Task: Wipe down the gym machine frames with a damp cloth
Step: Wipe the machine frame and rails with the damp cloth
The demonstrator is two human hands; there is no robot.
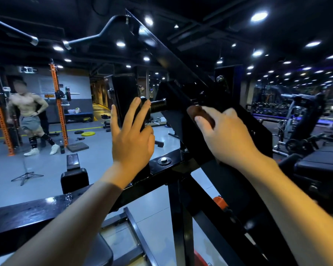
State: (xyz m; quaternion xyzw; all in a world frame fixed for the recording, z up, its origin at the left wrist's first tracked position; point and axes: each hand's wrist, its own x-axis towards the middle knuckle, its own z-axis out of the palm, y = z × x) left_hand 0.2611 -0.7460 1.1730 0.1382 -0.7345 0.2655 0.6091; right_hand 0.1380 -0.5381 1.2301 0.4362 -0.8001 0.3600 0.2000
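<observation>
A black gym machine frame (169, 54) rises in a slanted beam from lower right to upper left, with a horizontal crossbar (173, 166) below it. My right hand (225, 135) grips a small brown cloth (200, 114) and presses it against the slanted beam. My left hand (131, 137) is raised with straight, spread fingers, and its fingertips touch a black knob (144, 110) on a threaded rod (158, 105) that sticks out of the frame.
A shirtless person (32, 120) stands at the far left beside an orange rack (59, 104). Weight plates (87, 133) lie on the grey floor. A tripod (26, 175), a black pad (74, 181) and benches (319, 164) surround the machine.
</observation>
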